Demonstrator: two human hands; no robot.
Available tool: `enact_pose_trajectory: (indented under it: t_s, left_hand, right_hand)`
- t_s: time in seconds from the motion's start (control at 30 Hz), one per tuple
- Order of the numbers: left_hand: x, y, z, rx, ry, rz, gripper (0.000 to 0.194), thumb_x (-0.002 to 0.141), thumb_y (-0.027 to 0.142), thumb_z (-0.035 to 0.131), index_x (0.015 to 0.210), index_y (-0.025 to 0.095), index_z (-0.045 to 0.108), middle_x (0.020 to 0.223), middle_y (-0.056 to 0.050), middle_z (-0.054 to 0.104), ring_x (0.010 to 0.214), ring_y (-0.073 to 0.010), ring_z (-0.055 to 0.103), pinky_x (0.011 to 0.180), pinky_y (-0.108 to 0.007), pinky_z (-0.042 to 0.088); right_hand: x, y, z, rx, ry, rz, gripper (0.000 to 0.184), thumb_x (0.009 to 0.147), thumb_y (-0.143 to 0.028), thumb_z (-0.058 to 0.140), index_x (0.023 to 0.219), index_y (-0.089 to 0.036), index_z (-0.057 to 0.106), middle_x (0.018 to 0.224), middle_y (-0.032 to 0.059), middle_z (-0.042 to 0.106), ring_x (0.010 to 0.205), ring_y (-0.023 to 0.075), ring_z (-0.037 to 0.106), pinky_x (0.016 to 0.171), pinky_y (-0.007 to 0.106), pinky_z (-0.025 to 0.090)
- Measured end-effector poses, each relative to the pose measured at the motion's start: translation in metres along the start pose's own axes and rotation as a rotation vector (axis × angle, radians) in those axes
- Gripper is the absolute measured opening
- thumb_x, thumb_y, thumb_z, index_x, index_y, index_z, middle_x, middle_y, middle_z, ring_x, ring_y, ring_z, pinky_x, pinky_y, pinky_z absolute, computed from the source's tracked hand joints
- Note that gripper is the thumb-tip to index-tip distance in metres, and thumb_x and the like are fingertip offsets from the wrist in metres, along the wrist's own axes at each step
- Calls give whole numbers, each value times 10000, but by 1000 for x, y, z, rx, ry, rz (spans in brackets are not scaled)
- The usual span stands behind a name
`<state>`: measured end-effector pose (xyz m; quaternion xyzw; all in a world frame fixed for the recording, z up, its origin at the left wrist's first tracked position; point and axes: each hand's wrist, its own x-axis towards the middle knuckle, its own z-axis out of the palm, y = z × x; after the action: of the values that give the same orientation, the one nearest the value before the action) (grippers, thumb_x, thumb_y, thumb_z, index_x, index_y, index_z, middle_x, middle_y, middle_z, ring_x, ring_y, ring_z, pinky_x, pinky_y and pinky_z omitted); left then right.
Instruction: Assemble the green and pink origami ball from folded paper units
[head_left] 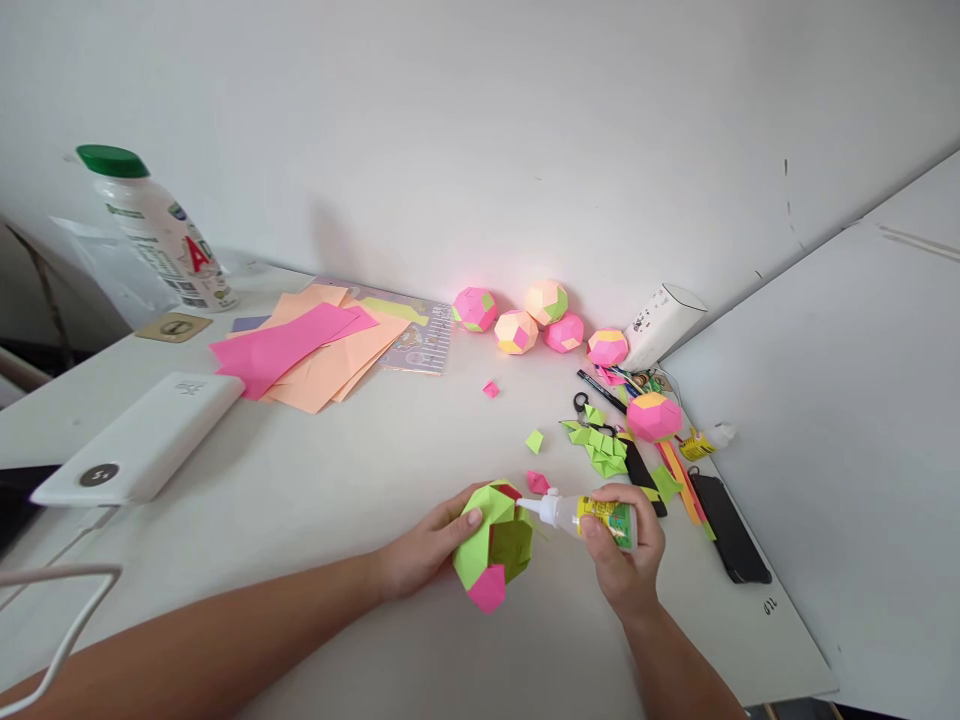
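My left hand [435, 540] grips a hollow green and pink paper ball [478, 540] with an open gap on its right side. Its thumb lies on the green outside; the other fingers are mostly hidden behind. Wrapped round a small glue bottle [609, 520] with a yellow and green label is my right hand [630, 560]. The bottle is tipped sideways, its white nozzle at the upper right rim of the ball. Small folded pieces lie just beyond: a pink piece [537, 482], a green piece [534, 441] and another pink piece [490, 389].
Finished paper balls [516, 332] sit along the wall. To the right are green folded pieces [606, 450], scissors [580, 402], a marker [600, 390], a second glue bottle [705, 440] and a black phone [727, 525]. Leftward lie paper sheets [322, 365], a white power bank [142, 440] and a drink bottle [161, 235].
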<state>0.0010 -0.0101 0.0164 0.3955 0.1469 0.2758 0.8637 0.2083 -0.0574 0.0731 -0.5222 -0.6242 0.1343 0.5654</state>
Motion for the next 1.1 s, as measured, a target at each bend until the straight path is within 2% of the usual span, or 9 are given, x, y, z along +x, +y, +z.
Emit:
enact_pose_trajectory:
  t_s: [0.2,0.37,0.47,0.57,0.7,0.77,0.87,0.97,1.1]
  left_hand:
    - [0,-3,-1,-28,-2,-5,455,913,441,473,1288,184,482,1209,-137,621,1081,-294,598,914,-433,459]
    - [-1,-4,-3,-16,3,-34,483,904,472,472,1295,188,469,1225,-148,617,1121,-320,582,942,-471,440]
    - [-1,-5,-4,-1,-19,-15,528,892,479,493,1337,205,418,1263,-146,593,1148,-318,564,971,-484,421]
    - [-1,-7,-6,43,-26,6,571,874,485,527,1364,237,373,1302,-133,561,1177,-316,540,994,-499,398]
    - [-2,-9,-9,75,-30,20,589,865,496,535,1368,243,367,1324,-133,536,1196,-321,520,1008,-511,384]
    - [-2,-9,-9,89,-41,28,594,869,498,526,1377,241,356,1327,-137,531,1201,-322,515,1011,-515,380]
    - [-3,-8,-8,133,-57,46,605,866,503,526,1387,246,352,1352,-138,501,1211,-328,501,1010,-517,382]
    - [-3,-7,-6,200,-76,63,618,850,521,536,1384,254,376,1408,-133,435,1254,-343,450,1020,-517,376]
    - [-4,-6,-6,290,-76,85,643,815,562,556,1360,245,434,1482,-125,320,1319,-370,348,1049,-515,344]
  right_hand:
    - [-4,7,0,11,104,17,126,753,-297,652,831,-219,591,663,-12,576,546,145,525,512,269,417]
    - [2,15,1,195,298,212,231,769,-380,637,902,-199,585,739,19,579,523,132,519,480,280,416]
    - [13,20,2,398,262,318,249,769,-378,646,919,-215,531,712,3,608,542,146,565,544,328,463]
    - [22,33,4,453,245,413,339,684,-314,745,833,-230,453,795,13,657,674,193,653,638,381,500]
    - [26,64,10,261,213,450,387,639,-328,764,799,-224,428,912,40,667,856,202,655,771,393,502]
    - [27,79,12,123,188,453,360,646,-361,733,764,-218,424,905,46,658,857,196,642,778,377,497]
    - [28,92,13,30,141,477,347,622,-344,725,671,-213,408,763,14,623,753,184,611,702,334,484]
    - [28,94,12,-80,94,486,362,620,-342,708,597,-221,367,583,-52,490,595,145,515,579,277,427]
    - [26,90,12,-220,54,478,369,654,-360,651,559,-236,317,522,-77,373,505,117,395,510,255,349]
